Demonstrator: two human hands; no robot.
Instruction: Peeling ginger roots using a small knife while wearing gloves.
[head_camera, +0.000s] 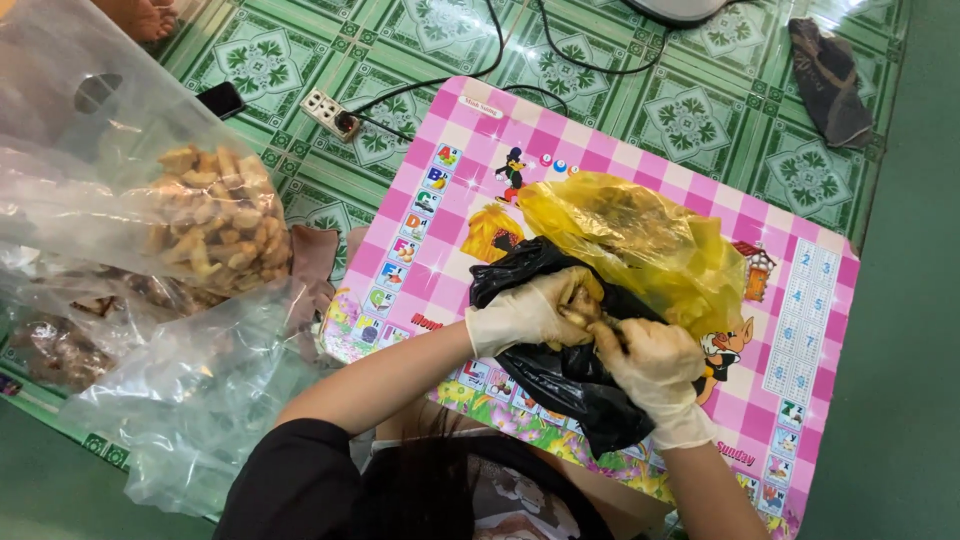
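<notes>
- Black film, thin and crinkled: the black bag (570, 385) lies at the middle of the pink mat (640, 170), partly under the yellow bag (640, 240), which sits at 1 o'clock from it.
- Left hand (525, 312), in a pale glove, is closed around a small brownish piece (583, 303) at the black bag's mouth; the fingers curl in tight.
- Right hand (650, 362), gloved too, presses against the same spot at 4 o'clock from the left, fingers bent onto the piece and the bag's edge. How firm that hold is, I cannot tell.
- I'd judge both bags light, limp and slippery against the gloves; they would sag if lifted by 1 corner, so the gathered mouth looks the safest place to take hold.
- The brownish piece looks small and soft, possibly greasy; a pinch suits it.
- At 9 o'clock, clear bags (200, 230) hold heaps of tan, dry-looking pieces, likely brittle.
- The mat is a stiff, checked board on green patterned floor tiles (690, 120).
- At 11 o'clock lies a power strip (330, 113) with cables (520, 60), a phone (221, 99) beside it; a dark cloth (830, 80) at 1 o'clock.
</notes>
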